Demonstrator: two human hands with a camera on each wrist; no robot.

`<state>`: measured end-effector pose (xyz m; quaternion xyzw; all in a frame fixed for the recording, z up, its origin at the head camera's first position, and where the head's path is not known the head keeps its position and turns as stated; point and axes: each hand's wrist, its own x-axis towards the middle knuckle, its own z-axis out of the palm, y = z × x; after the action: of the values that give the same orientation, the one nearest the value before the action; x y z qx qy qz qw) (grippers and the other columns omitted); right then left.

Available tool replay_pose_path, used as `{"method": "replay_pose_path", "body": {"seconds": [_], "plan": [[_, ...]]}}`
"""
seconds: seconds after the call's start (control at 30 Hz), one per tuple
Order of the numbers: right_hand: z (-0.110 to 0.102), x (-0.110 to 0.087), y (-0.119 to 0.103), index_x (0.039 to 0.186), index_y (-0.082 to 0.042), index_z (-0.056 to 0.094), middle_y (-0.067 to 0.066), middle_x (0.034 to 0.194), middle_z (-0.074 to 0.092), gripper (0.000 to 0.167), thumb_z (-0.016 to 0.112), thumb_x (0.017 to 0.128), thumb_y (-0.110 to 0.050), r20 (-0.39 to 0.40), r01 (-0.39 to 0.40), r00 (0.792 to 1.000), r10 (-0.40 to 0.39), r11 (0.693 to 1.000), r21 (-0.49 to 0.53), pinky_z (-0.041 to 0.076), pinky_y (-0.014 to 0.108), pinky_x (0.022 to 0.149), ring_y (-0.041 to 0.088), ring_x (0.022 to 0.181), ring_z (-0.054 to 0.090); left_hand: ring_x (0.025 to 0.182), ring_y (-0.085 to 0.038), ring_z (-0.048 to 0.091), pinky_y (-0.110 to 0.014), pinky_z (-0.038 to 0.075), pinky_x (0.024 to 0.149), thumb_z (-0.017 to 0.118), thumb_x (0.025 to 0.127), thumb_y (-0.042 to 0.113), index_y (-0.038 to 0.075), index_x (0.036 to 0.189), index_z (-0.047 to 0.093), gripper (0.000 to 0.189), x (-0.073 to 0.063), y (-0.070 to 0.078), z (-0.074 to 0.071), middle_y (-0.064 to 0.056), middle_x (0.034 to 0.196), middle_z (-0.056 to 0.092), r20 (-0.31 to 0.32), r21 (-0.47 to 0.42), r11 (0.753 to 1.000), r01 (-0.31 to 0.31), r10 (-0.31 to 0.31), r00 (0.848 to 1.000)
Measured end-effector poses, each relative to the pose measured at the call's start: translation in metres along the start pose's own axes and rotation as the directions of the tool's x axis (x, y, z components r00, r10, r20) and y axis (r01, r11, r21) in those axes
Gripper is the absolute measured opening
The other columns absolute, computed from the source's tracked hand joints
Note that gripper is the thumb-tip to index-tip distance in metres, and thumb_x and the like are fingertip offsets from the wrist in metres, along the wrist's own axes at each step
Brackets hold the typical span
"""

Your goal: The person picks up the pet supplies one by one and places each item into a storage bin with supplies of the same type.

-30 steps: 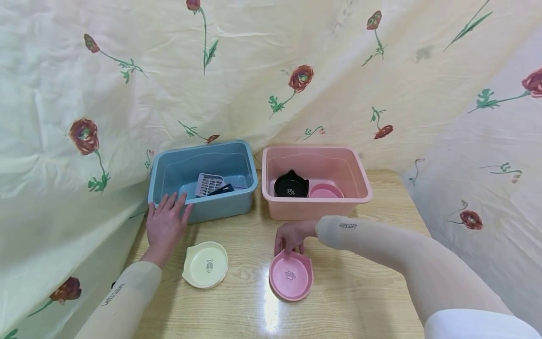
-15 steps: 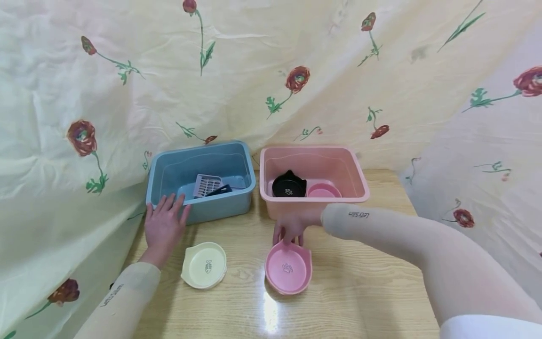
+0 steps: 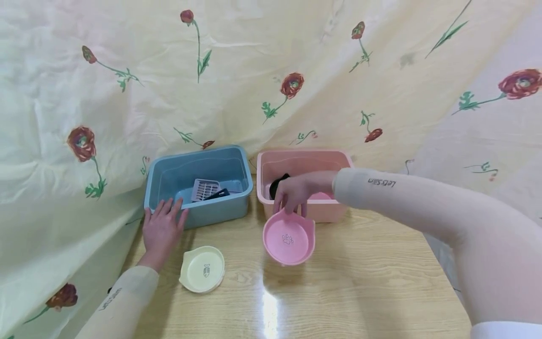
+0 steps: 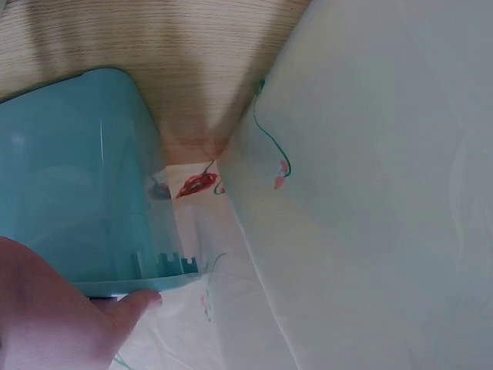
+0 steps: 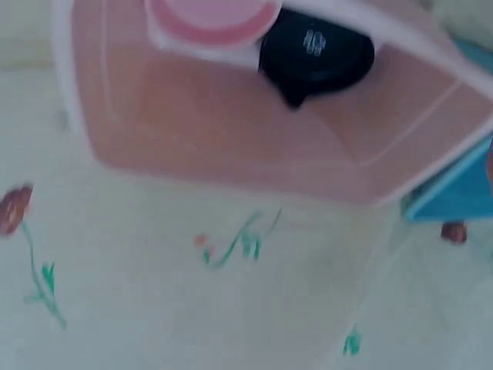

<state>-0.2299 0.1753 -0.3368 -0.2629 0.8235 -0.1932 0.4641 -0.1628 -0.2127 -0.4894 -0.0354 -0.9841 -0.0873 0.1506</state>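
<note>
My right hand pinches the rim of a pink cat-eared pet bowl, which is tilted and raised off the table in front of the pink bin. A paw print marks its inside. My left hand lies with spread, fairly straight fingers over the front-left rim of the blue bin. In the left wrist view, that hand shows at the rim of the same blue bin. A cream cat-eared bowl with a fishbone print sits on the table, nearer me.
Inside the blue bin lie a lilac slotted litter scoop and a dark-handled item. The pink bin holds a black eared bowl and another pink bowl. A flowered cloth hangs close behind both bins.
My right hand has lifted the pink bowl from the table and carried it forward toward the pink bin, tilting it. The left hand stays on the blue bin's rim.
</note>
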Motion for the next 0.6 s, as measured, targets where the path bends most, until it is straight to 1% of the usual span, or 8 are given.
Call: {"method": "replay_pose_path", "body": {"seconds": [0.1, 0.2, 0.23, 0.43, 0.6], "plan": [[-0.018, -0.010, -0.007, 0.138, -0.008, 0.073, 0.016, 0.134, 0.072, 0.044, 0.066, 0.096, 0.006, -0.032, -0.003, 0.999, 0.002, 1.000, -0.030, 0.068, 0.039, 0.074, 0.026, 0.096, 0.079, 0.147, -0.047, 0.048, -0.071, 0.022, 0.126, 0.058, 0.110, 0.039, 0.010, 0.152, 0.059, 0.051, -0.001, -0.001, 0.001, -0.024, 0.153, 0.058, -0.003, -0.001, 1.000, -0.001, 0.001, 1.000], [-0.036, -0.019, -0.010, 0.140, -0.007, 0.071, 0.016, 0.139, 0.068, 0.044, 0.064, 0.098, 0.005, -0.048, -0.003, 0.999, 0.001, 0.999, -0.050, 0.068, 0.040, 0.077, 0.027, 0.098, 0.078, 0.147, -0.047, 0.048, -0.071, 0.022, 0.126, 0.058, 0.110, 0.039, 0.010, 0.152, 0.059, 0.052, -0.002, -0.001, 0.001, -0.024, 0.152, 0.058, -0.005, 0.006, 1.000, 0.001, -0.001, 1.000], [-0.041, -0.021, -0.011, 0.140, -0.007, 0.071, 0.016, 0.138, 0.068, 0.044, 0.063, 0.098, 0.005, -0.047, -0.006, 0.999, 0.004, 0.999, -0.051, 0.068, 0.040, 0.078, 0.027, 0.100, 0.078, 0.147, -0.047, 0.048, -0.071, 0.022, 0.125, 0.058, 0.110, 0.039, 0.010, 0.152, 0.059, 0.052, -0.002, -0.001, 0.001, -0.024, 0.152, 0.058, -0.005, 0.008, 1.000, 0.001, -0.001, 1.000], [-0.070, -0.034, -0.008, 0.136, -0.005, 0.072, 0.020, 0.130, 0.072, 0.038, 0.062, 0.100, 0.004, -0.059, -0.034, 0.998, 0.031, 0.998, -0.061, 0.068, 0.041, 0.078, 0.031, 0.098, 0.079, 0.145, -0.047, 0.051, -0.072, 0.023, 0.125, 0.060, 0.109, 0.039, 0.010, 0.151, 0.060, 0.051, -0.002, 0.000, 0.002, -0.025, 0.151, 0.059, -0.021, 0.011, 1.000, -0.005, 0.005, 1.000], [-0.089, -0.045, -0.004, 0.138, -0.002, 0.070, 0.023, 0.131, 0.072, 0.038, 0.062, 0.102, 0.005, -0.078, -0.054, 0.996, 0.050, 0.997, -0.056, 0.067, 0.044, 0.078, 0.033, 0.097, 0.079, 0.144, -0.048, 0.051, -0.072, 0.024, 0.124, 0.062, 0.108, 0.037, 0.010, 0.150, 0.061, 0.050, -0.002, 0.001, 0.002, -0.025, 0.150, 0.060, -0.032, 0.004, 1.000, -0.020, 0.020, 0.999]]}}
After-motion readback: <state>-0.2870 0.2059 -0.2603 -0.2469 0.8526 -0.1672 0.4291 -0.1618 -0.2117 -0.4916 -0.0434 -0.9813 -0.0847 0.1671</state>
